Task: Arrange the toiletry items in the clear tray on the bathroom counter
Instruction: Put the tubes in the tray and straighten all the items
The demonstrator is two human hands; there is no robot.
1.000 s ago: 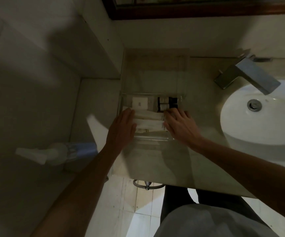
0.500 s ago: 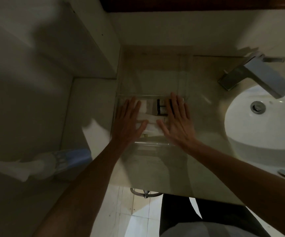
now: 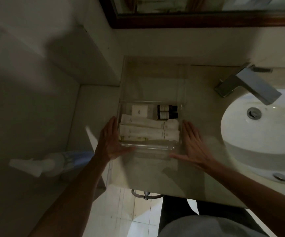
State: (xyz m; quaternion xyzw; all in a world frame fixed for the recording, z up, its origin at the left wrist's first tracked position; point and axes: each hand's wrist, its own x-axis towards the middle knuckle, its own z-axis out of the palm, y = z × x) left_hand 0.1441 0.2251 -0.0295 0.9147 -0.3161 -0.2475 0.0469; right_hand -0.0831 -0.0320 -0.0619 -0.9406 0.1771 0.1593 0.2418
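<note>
A clear tray (image 3: 148,147) sits on the bathroom counter (image 3: 198,171) left of the sink. Inside lie two long white tubes (image 3: 148,132), a small white box (image 3: 139,110) at the back left, two dark little bottles (image 3: 167,111) at the back right, and a yellowish item (image 3: 133,138) along the front. My left hand (image 3: 110,142) lies with straight fingers along the tray's left wall, thumb at the front rim. My right hand (image 3: 192,144) lies with straight fingers beside the right wall. Neither hand holds anything.
A white basin (image 3: 261,134) with a square metal faucet (image 3: 251,86) is at the right. A spray bottle (image 3: 52,161) lies on the lower ledge at the left. The wall and a wood-framed mirror (image 3: 206,19) are behind. The counter's front edge is near my legs.
Both hands have moved off the items inside the tray and apart, out to the tray's left and right sides. The tubes, box and bottles now show uncovered.
</note>
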